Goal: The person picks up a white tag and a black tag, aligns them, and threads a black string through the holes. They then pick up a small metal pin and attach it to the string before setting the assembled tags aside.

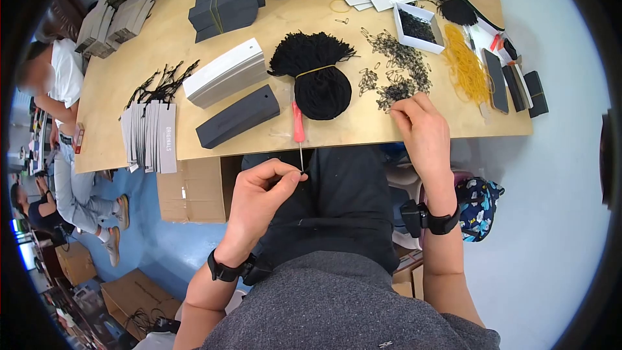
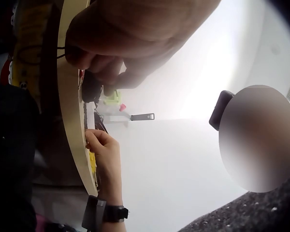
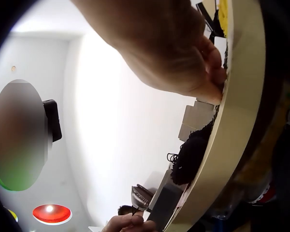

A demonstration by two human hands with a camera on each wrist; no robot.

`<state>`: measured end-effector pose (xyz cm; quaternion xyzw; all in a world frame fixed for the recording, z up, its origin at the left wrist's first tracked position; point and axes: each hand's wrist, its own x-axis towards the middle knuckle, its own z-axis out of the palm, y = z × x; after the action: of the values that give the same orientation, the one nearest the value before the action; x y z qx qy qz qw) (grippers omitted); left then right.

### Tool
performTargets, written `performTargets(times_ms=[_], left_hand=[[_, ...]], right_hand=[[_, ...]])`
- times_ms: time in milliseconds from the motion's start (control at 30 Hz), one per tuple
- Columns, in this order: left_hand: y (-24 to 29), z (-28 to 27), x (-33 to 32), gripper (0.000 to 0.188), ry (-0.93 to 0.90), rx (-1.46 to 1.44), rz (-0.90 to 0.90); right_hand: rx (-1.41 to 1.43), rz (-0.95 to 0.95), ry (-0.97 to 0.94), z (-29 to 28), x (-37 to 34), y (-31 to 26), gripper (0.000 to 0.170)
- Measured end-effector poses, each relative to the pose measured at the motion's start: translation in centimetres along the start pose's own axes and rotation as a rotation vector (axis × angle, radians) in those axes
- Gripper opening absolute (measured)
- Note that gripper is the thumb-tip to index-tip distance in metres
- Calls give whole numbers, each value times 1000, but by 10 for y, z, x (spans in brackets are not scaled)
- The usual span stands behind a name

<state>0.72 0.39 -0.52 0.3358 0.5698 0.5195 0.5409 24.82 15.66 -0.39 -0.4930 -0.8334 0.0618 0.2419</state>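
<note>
My left hand (image 1: 262,196) is in front of the table edge, thumb and forefinger pinching a small black cord (image 1: 304,174) beside the metal shaft of a red-handled tool (image 1: 298,123). A thin dark loop (image 2: 30,54) extends from those fingers in the left wrist view. Over the near edge of a scattered pile of small dark pins (image 1: 392,94), my right hand (image 1: 424,126) has thumb and fingertips bent together; what lies between them is hidden. A banded bundle of black cords (image 1: 324,94) lies between the hands, farther back.
Grey tags with black cords (image 1: 150,136), a white tag stack (image 1: 227,76) and a dark one (image 1: 240,116) lie left. Rubber bands (image 1: 465,68), a phone (image 1: 495,81) and a white box of pins (image 1: 418,29) are right. Another person (image 1: 65,84) is at far left.
</note>
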Motion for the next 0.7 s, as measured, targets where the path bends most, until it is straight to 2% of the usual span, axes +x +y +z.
performTargets(times_ms=[233, 300, 333, 400, 467, 533, 600, 700], left_hand=[[1, 3, 6, 8, 17, -97, -13], [-1, 2, 8, 9, 9, -179, -41], [-2, 1, 9, 9, 23, -179, -42], [-3, 0, 9, 10, -13, -200, -68], [-4, 1, 10, 10, -19, -215, -67], [-4, 0, 9, 10, -24, -235, -67], [-4, -3, 9, 10, -59, -248, -110], [-5, -6, 9, 9, -68, -253, -136]], right_hand=[[-140, -104, -7, 9, 2, 2, 7], [169, 32, 1, 5, -6, -12, 6], [177, 24, -6, 1, -11, -23, 6], [1027, 467, -376, -6, -22, -50, 13], [1340, 485, -613, 1, -29, -65, 22], [1543, 548, -762, 10, -30, -73, 26], [1653, 633, -833, 14, -29, -75, 27], [1632, 586, -898, 16, -24, -74, 29]])
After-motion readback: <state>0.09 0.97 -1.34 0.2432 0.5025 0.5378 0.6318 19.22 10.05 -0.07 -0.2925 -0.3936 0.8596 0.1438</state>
